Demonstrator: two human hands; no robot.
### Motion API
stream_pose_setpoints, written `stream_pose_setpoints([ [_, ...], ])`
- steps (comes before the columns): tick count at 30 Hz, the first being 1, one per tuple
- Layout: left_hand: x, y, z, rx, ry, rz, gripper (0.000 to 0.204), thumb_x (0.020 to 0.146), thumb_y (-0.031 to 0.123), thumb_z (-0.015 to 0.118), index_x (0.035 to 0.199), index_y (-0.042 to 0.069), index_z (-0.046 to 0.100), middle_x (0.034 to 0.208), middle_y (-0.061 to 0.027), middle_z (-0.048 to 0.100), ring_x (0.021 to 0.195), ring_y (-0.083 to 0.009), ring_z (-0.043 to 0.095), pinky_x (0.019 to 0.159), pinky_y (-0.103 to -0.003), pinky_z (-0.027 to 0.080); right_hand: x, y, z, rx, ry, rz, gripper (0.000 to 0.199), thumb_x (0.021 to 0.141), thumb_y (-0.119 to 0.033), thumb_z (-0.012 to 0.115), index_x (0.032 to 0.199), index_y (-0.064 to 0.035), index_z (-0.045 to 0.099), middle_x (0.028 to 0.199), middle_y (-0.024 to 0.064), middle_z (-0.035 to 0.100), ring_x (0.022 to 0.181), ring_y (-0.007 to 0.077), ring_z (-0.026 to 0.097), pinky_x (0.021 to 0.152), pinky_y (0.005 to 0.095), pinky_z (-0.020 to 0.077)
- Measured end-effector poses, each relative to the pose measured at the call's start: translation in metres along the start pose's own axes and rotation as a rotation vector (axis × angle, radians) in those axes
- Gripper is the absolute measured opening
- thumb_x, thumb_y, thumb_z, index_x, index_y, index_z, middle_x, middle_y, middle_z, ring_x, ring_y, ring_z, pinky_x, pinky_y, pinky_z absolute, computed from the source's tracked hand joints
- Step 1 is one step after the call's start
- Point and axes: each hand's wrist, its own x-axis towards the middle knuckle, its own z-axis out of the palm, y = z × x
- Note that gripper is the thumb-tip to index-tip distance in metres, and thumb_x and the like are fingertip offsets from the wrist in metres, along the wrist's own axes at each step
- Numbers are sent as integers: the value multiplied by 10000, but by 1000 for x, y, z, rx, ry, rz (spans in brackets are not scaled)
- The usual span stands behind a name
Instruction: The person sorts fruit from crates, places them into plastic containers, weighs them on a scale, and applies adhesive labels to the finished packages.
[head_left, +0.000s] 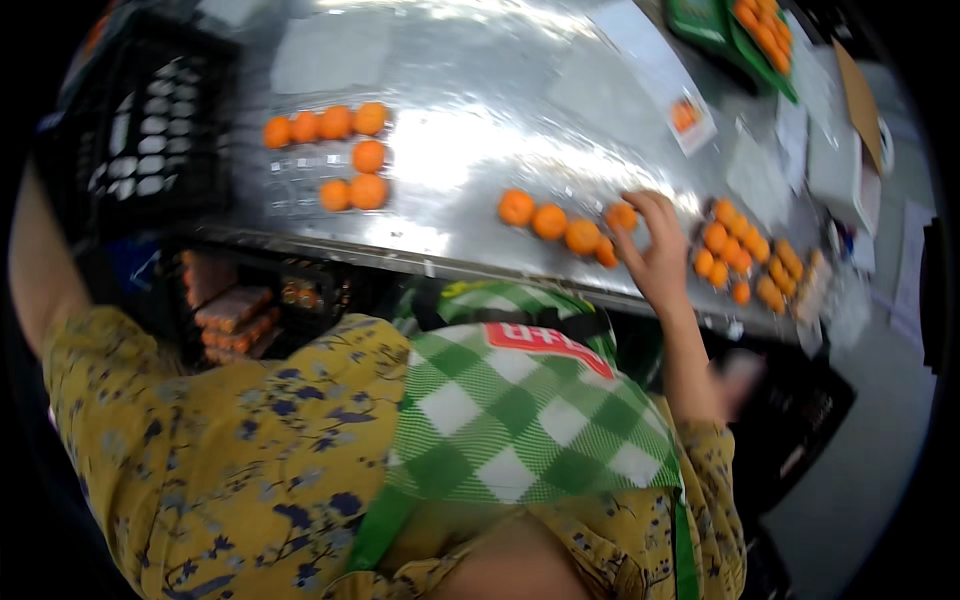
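Note:
My right hand (657,250) reaches over the steel table from its near side, thumb and fingers closed round a mandarin (621,216). Just left of it, a slanting row of several mandarins (549,221) lies on the metal; a clear tray under them is hard to make out. Further left is a clear plastic tray (292,188) with several mandarins in its far row and right column, and bare hollows at its left. My left forearm (45,250) rises along the left edge beside a black crate (215,140); the left hand is out of sight.
Clusters of small orange fruits (730,243) and a filled pack (785,272) lie at the table's right end. Behind are a printed sheet (650,60) and a green bag (710,40). Below the near edge (400,262), packed fruit (237,322) sits in a dark crate.

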Motion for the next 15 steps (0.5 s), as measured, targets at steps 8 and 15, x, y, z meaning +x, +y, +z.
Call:
stream_pose_setpoints([
  [8,-244,-215,36,398,108,-362,505,860,249,557,1260,-14,396,1249,-229,454,1183,-303,432,975,-395,387,-14,16,38,-102,-97,-1,287,662,-76,679,938,-70,599,931,87,567,890,276,529,777,372,437],
  [15,-289,-226,58,619,29,-336,500,869,264,535,1268,0,389,1240,-214,463,1176,-294,437,975,-397,382,-18,11,73,-167,-85,-115,243,668,-129,655,895,-74,589,919,64,556,885,246,514,749,360,412],
])
